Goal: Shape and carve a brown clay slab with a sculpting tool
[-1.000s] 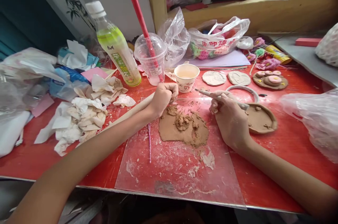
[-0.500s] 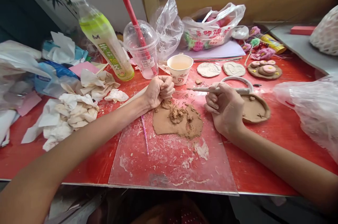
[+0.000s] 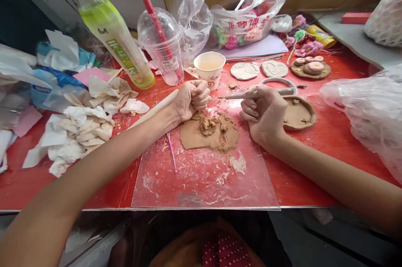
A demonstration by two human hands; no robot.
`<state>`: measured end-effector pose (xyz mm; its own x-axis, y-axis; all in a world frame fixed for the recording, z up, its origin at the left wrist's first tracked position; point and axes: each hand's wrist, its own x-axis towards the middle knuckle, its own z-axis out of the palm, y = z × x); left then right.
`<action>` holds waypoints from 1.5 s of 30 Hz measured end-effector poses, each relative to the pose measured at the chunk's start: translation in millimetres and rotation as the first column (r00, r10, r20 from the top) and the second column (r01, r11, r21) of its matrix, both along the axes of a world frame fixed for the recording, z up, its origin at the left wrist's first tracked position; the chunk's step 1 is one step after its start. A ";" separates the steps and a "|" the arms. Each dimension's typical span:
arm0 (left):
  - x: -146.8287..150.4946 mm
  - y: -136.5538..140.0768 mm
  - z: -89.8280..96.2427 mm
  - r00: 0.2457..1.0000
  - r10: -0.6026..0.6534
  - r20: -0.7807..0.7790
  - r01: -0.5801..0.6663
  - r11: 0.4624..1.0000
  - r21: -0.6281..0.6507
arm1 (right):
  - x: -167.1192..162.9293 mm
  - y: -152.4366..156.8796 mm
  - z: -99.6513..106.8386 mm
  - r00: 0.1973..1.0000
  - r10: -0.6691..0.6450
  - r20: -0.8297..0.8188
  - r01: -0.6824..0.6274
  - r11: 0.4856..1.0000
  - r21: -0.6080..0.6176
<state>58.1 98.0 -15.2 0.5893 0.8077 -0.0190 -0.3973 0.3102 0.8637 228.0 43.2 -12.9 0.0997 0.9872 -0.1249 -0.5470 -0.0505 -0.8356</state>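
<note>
My left hand (image 3: 195, 100) is curled closed just above the far left edge of a flat brown clay slab (image 3: 201, 139); whatever its fingers enclose is hidden. Crumbly clay lumps (image 3: 209, 125) sit on the slab's far half. In my right hand (image 3: 265, 110) is a slim grey pen-like clay tool (image 3: 241, 95), its thin tip pointing left toward my left fist without touching it. Slab and clay rest on a clear plastic sheet (image 3: 201, 191). A shallow clay dish (image 3: 300, 112) lies beyond my right hand, partly covered by it, with a roll of tape (image 3: 292, 82) behind.
A paper cup (image 3: 210, 70) of cloudy liquid stands behind my left hand, near a domed plastic cup (image 3: 161, 49) and a green drink bottle (image 3: 116, 36). Crumpled tissues (image 3: 78, 133) lie left. Clay discs (image 3: 245, 71) lie at the back; a plastic bag (image 3: 364, 107) is at right.
The whole view has shifted, so the table things appear slightly higher and further left. Both hands keep nearly the same pose, and the tool's tip is a little nearer my left fist.
</note>
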 end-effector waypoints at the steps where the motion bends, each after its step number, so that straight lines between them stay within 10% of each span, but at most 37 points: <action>1: 1.0 -0.2 0.6 1.000 -0.005 -0.005 0.005 1.000 -0.002 | -0.2 0.0 0.1 1.000 -0.003 -0.004 0.003 1.000 -0.003; 13: 18.6 -1.5 0.6 0.984 -0.175 -0.017 0.174 0.984 -0.035 | -1.6 -0.3 -0.8 0.999 -0.037 0.014 0.036 0.999 0.024; 23: -25.5 -10.3 32.6 0.993 0.112 0.033 -0.115 0.989 0.091 | 0.4 -3.8 -1.2 0.999 0.004 0.035 -0.007 0.995 0.096; 31: -21.5 -30.0 11.1 0.961 0.117 -0.252 -0.130 0.991 -0.032 | 0.6 -4.0 3.1 1.000 0.020 0.000 -0.020 0.996 0.085; 45: -21.9 -32.3 12.8 0.940 0.224 -0.258 -0.263 0.956 -0.130 | 0.9 -4.5 1.8 0.998 0.036 0.050 -0.041 0.994 0.099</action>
<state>36.1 65.7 -2.4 0.3372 0.9004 -0.2749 -0.2671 0.3715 0.8892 228.9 38.8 -11.1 0.0651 0.9977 -0.0211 -0.5053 0.0147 -0.8628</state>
